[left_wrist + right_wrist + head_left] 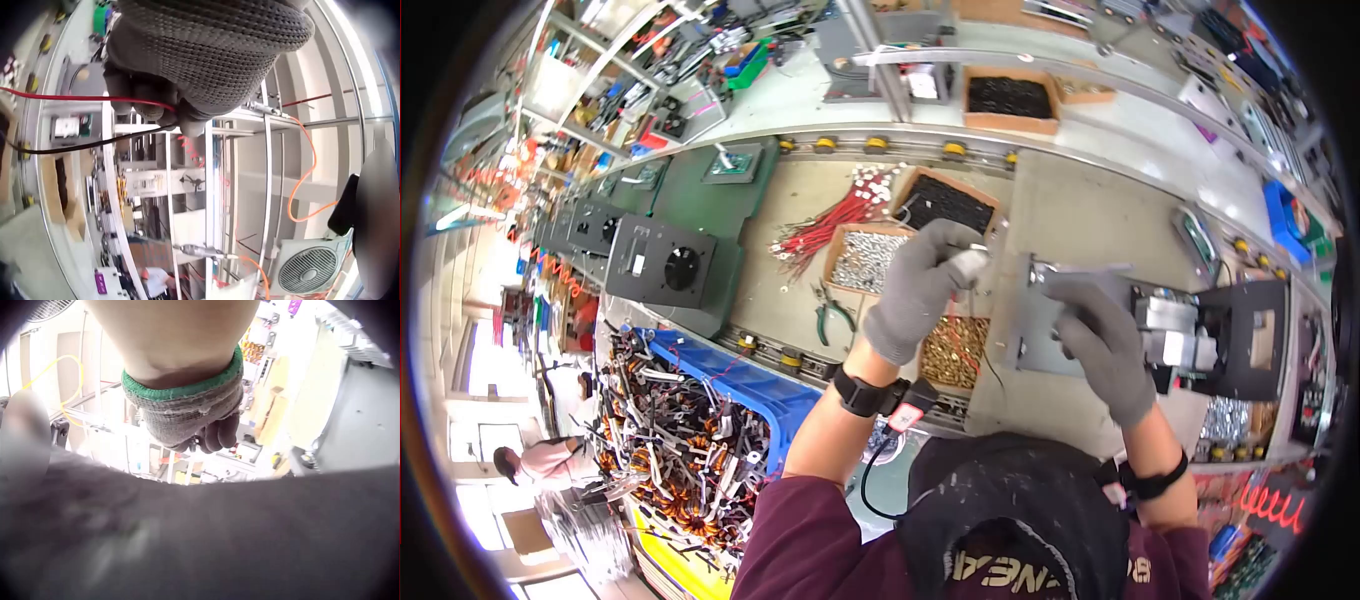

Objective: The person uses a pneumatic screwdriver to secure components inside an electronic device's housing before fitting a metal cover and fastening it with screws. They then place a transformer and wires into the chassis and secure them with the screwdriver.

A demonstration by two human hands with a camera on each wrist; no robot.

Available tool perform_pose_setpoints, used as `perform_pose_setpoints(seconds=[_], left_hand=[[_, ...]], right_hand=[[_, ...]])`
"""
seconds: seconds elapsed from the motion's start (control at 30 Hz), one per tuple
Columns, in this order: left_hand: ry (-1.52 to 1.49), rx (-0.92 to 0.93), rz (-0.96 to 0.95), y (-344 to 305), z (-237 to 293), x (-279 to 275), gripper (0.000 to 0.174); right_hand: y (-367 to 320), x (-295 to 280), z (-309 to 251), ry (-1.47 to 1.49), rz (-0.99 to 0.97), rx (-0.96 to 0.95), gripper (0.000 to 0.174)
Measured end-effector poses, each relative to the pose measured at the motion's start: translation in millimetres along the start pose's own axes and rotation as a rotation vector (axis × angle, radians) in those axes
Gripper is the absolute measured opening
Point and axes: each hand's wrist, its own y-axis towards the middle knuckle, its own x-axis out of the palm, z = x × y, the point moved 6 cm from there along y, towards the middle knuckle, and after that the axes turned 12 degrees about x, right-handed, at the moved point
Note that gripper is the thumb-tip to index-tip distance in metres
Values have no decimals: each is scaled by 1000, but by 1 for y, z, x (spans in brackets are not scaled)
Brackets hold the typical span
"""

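My left hand [925,285], in a grey knit glove, pinches a red wire [81,97] and a black wire [81,145] together at the fingertips. A small white connector [977,250] shows at those fingertips in the head view. The wires trail down over a box of brass-coloured fasteners [953,352]. My right hand [1105,350], also gloved, is over a grey metal plate [1040,310] with its fingers curled. Between its fingers the right wrist view shows a small dark piece [195,444], too small to name.
Beyond my left hand lie a bundle of red wires [830,225], a box of silver fasteners [862,262] and a box of black parts [945,205]. Green-handled pliers [834,318] lie nearby. A black housing [1245,340] stands right; a blue bin [730,375] of parts is left.
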Motion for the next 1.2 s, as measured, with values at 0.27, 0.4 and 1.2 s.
perform_pose_setpoints(seconds=[0.27, 0.4, 1.2], left_hand=[[307, 78, -181, -17, -5, 91, 32], [-19, -58, -462, -27, 1, 97, 38], [-258, -354, -181, -71, -53, 92, 22]], right_hand=[[-12, 9, 29, -17, -275, 382, 22], [-17, -21, 22, 193, -116, 352, 19], [-46, -11, 33, -129, 132, -304, 24]])
